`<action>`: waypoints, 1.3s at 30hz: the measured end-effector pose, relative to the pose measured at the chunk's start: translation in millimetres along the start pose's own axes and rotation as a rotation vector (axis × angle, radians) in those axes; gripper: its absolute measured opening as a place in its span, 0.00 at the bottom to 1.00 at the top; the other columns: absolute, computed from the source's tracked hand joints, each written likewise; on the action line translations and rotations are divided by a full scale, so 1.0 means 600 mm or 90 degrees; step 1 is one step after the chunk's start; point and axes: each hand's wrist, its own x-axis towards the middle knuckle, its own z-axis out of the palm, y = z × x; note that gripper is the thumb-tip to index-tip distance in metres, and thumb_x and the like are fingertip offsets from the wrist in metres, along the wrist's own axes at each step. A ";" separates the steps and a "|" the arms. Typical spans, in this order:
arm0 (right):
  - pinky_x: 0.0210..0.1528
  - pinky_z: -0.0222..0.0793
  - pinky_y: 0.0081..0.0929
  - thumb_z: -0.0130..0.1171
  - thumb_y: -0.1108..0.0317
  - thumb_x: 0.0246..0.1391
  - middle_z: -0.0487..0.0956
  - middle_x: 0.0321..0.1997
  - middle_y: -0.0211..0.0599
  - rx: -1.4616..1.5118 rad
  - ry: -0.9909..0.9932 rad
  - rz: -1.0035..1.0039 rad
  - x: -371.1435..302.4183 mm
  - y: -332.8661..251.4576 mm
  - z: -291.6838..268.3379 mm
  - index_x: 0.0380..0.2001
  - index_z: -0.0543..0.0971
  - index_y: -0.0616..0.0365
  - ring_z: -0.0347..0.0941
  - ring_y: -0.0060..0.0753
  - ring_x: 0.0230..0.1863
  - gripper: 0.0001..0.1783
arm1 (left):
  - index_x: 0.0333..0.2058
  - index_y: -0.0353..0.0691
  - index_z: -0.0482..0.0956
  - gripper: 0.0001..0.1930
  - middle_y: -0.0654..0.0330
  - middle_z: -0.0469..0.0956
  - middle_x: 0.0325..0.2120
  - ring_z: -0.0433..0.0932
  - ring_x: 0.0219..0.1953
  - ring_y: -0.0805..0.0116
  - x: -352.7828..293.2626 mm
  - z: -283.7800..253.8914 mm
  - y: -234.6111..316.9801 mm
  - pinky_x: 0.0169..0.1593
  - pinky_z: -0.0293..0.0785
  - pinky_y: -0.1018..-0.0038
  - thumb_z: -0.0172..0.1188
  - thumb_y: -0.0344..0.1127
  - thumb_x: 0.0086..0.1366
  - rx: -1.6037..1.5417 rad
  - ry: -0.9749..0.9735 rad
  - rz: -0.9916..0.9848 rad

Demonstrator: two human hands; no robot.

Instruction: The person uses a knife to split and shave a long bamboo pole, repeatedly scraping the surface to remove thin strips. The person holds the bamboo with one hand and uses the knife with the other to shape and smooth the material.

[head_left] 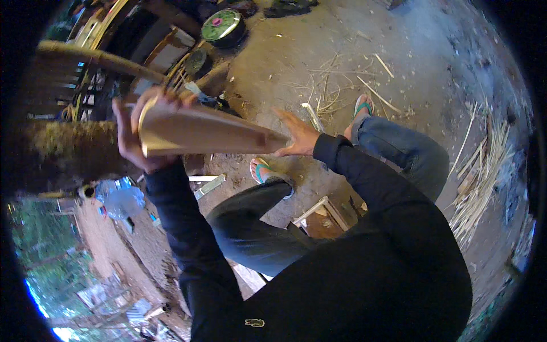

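Note:
A long, smooth tan piece of wood or bamboo point(205, 130) is held up in front of me, its wide end at the left and its narrow end at the right. My left hand point(137, 128) is closed around the wide end, fingers over the top and thumb side blurred a little. At the narrow end, my right hand point(301, 135) has its thumb and fingers spread, with the tip at or against the palm; whether it touches cannot be told.
A lidded pot point(223, 28) stands on the ground at the far left. Pale thin strips point(330, 85) lie scattered ahead, and a bundle of them point(484, 176) at the right. A small wooden frame point(325, 216) is between my legs. Clear plastic bottles point(121, 196) lie at the left.

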 end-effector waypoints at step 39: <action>0.15 0.66 0.28 0.40 0.33 0.54 0.79 0.22 0.40 0.759 0.060 0.605 -0.001 0.009 0.131 0.30 0.75 0.57 0.71 0.33 0.14 0.34 | 0.49 0.35 0.65 0.31 0.47 0.67 0.45 0.67 0.50 0.47 -0.230 -0.065 -0.157 0.53 0.64 0.62 0.69 0.37 0.49 0.811 0.085 0.392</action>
